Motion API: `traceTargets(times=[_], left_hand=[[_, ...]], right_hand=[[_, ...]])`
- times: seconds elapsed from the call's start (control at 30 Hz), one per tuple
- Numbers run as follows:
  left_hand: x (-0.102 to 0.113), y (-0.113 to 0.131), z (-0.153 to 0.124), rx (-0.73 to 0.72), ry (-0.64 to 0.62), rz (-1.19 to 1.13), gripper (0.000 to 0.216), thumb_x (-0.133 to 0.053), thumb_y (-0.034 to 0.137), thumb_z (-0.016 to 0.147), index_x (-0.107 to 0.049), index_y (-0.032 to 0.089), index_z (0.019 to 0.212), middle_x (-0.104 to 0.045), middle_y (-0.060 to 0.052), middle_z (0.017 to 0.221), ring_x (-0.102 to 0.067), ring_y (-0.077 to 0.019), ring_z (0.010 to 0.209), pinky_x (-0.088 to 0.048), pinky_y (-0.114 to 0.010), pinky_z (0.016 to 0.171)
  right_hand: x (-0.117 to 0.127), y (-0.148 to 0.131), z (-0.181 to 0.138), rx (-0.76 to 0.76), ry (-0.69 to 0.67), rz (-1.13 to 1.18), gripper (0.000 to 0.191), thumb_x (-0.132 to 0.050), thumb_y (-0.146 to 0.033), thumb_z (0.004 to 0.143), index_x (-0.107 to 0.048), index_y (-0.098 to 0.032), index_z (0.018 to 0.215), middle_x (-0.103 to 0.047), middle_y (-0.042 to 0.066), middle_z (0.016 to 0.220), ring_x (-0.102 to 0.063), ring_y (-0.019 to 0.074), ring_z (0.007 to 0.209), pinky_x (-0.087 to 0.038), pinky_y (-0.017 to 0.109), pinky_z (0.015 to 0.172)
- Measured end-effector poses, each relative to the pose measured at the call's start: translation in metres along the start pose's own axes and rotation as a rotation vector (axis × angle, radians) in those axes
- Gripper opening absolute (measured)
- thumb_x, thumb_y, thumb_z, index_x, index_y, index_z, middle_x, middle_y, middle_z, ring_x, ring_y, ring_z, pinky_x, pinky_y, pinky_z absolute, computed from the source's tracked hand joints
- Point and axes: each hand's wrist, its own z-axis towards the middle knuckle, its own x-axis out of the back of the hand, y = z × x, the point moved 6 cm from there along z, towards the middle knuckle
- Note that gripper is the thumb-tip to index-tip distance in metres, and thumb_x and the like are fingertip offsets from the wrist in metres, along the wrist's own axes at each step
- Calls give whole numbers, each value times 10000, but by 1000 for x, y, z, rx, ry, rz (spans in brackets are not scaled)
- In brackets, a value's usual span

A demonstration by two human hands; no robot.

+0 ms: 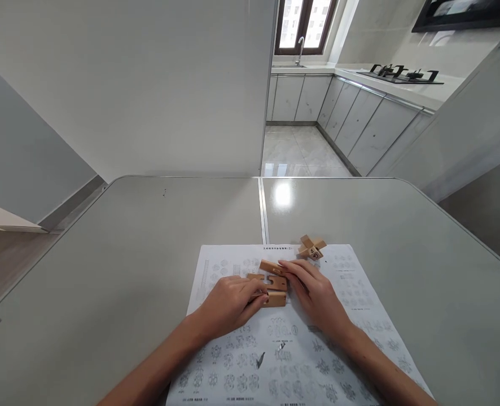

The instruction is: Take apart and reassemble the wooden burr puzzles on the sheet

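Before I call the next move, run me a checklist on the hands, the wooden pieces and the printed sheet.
1. White paper sheet with printed diagrams lying under the wooden pieces: ok.
2. Right bare hand at the light-brown wooden bar: ok, fingers at its right end.
3. Left bare hand gripping a piece securely: cannot tell, its fingers hide the contact.
4. Light-brown notched wooden piece in view between the hands: ok, though partly covered.
5. Cluster of crossed light-brown wooden blocks apart from both hands: ok, at the sheet's far edge.
6. Sheet free of loose bits: not ok, a small grey sliver lies on it.
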Motion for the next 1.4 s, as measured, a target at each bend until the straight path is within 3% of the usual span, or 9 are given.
traceTargets(times=[0.4,0.73,0.8,0.9,1.0,1.07,1.2,1.4], left_hand=[[6,-2,0,-31,105,171,188,-562,357,1081,-680,221,1028,-735,-11,993,-689,-123,684,-513,-245,595],[7,-11,-5,45,167,130,238,-615,446,1044,-644,216,1094,-678,-37,1070,-612,-92,599,-509,-242,547],[11,-10,-4,59,186,131,257,-648,455,1022,-631,218,1119,-672,-58,1085,-653,-134,691,-544,-274,610],[17,-3,-1,23,158,89,444,-741,516,945,-603,226,1251,-665,-123,1218,-690,-265,1037,-588,-406,878],[15,3,4,-35,45,17,782,-805,637,838,-508,237,1440,-611,-162,1420,-588,-343,1309,-508,-498,1096],[13,5,6,-61,-14,-10,878,-804,664,821,-449,241,1504,-585,-157,1490,-529,-348,1399,-451,-511,1174],[9,2,7,-63,-56,-26,828,-785,638,858,-443,249,1503,-617,-131,1473,-519,-332,1414,-430,-504,1194],[12,-11,4,65,24,48,752,-835,585,829,-508,248,1416,-637,-131,1379,-596,-337,1257,-497,-519,1086]], right_hand=[[-2,-6,1,4,-41,-48,410,-445,-213,1110,-623,-360,1449,-646,110,1256,-666,296,1178,-639,489,953],[-7,-7,-2,-1,-172,3,418,-464,-217,1098,-574,-359,1475,-609,108,1382,-613,301,1293,-602,532,1043],[-9,-8,-3,1,-197,29,429,-462,-206,1098,-560,-367,1483,-597,98,1413,-604,290,1316,-584,531,1079],[-11,-10,-4,-5,-228,63,435,-452,-194,1099,-545,-363,1489,-592,86,1438,-594,274,1339,-566,518,1112],[-11,-11,-3,-14,-223,80,412,-442,-192,1100,-549,-346,1467,-600,84,1440,-593,267,1348,-561,506,1121],[-9,-11,-3,-22,-209,88,392,-446,-201,1101,-544,-337,1456,-609,85,1434,-599,266,1343,-563,501,1119],[-9,-10,-2,-24,-196,92,371,-458,-219,1102,-529,-333,1448,-619,87,1425,-610,265,1332,-570,493,1109],[-6,-6,-3,-38,-121,44,338,-478,-232,1092,-553,-315,1411,-624,102,1417,-610,286,1331,-564,509,1103]])
